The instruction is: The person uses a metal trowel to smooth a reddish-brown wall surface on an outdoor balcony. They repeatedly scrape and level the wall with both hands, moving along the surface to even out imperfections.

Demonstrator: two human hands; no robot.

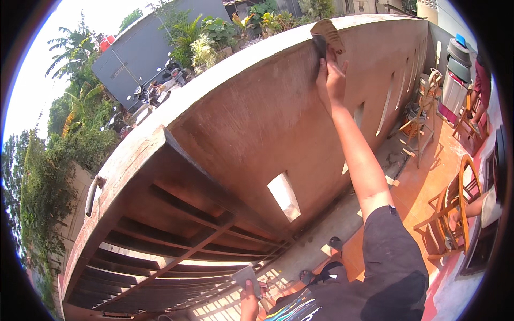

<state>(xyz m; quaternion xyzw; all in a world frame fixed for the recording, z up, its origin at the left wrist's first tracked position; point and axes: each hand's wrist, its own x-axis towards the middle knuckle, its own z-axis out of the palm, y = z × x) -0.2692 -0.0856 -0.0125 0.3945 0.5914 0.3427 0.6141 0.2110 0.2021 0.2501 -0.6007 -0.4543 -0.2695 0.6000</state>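
My right arm stretches up and forward to the top of a brown plastered wall (257,117). The right hand (333,80) pinches a curled sheet of sandpaper (333,36), tan on its backing and dark grey on the other face. The sheet is at the wall's upper edge; whether it presses on the plaster I cannot tell. Low in front of my body, my left hand (248,304) is closed on a flat grey rectangular piece (246,278), whose exact kind is unclear. Part of that hand is cut off by the lower edge.
A dark slatted metal gate (176,235) with a handle (93,195) adjoins the wall at left. Slots pierce the wall. Wooden chairs (455,208), a wooden stand (423,115) and stacked bins (458,64) stand at right, with people partly visible there. Motorcycles (160,88) and plants are beyond.
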